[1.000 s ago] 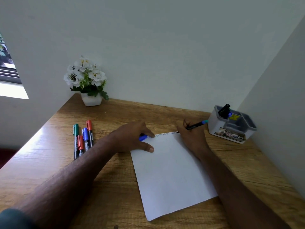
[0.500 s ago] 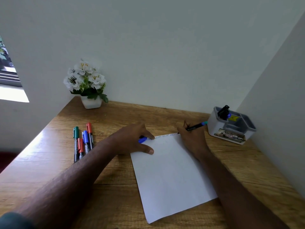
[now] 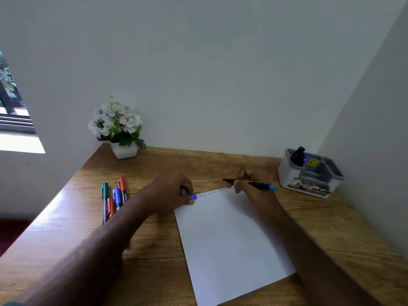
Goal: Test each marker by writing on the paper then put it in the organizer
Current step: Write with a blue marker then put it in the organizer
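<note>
Your right hand [image 3: 251, 182] grips the marker [image 3: 254, 184] over the paper's [image 3: 229, 239] top edge; your left hand [image 3: 174, 191] pinches its blue cap [image 3: 192, 196] there. Recap loosely and ink could dry or smear in the organizer [image 3: 309, 173], well right.

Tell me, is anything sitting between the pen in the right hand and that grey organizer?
Nothing visible. The marker held in the right hand points its teal end toward the organizer, with only bare desk between them. One compartment already holds a dark item.
</note>
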### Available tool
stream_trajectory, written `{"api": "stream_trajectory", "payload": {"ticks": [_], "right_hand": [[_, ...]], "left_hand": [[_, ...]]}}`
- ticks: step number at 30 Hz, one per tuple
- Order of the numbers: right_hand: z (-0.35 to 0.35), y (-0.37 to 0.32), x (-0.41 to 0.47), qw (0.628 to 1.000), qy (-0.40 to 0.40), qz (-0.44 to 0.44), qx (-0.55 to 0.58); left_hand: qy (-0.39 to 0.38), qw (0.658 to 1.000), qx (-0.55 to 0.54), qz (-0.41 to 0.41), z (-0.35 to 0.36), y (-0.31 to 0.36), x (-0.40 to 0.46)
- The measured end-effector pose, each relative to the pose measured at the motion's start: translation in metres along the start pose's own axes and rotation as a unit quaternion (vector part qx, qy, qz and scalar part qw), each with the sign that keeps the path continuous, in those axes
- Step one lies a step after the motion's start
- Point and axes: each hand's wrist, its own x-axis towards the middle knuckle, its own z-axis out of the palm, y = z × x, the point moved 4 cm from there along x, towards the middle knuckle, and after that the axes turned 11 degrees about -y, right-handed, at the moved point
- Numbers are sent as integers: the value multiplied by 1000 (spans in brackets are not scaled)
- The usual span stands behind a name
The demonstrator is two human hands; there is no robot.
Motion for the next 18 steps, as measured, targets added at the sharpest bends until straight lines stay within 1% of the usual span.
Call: {"api": "stream_trajectory", "payload": {"ticks": [2, 4, 7, 9, 13, 18], "right_hand": [[5, -3, -1, 999, -36, -3, 24], [9, -6, -2, 997, -57, -6, 58], [10, -10, -2, 994, -67, -28, 80], [11, -14, -4, 992, -76, -46, 94], [14, -15, -4, 988, -86, -58, 115], [18, -16, -6, 988, -91, -55, 113]], "left_hand": [[11, 1000, 2, 2, 0, -1, 0], [42, 999, -17, 16, -2, 0, -1], [102, 991, -55, 66, -5, 4, -3], [120, 984, -89, 97, -5, 7, -3], [124, 973, -138, 140, -6, 9, -3], [116, 971, -153, 143, -6, 11, -3]]}}
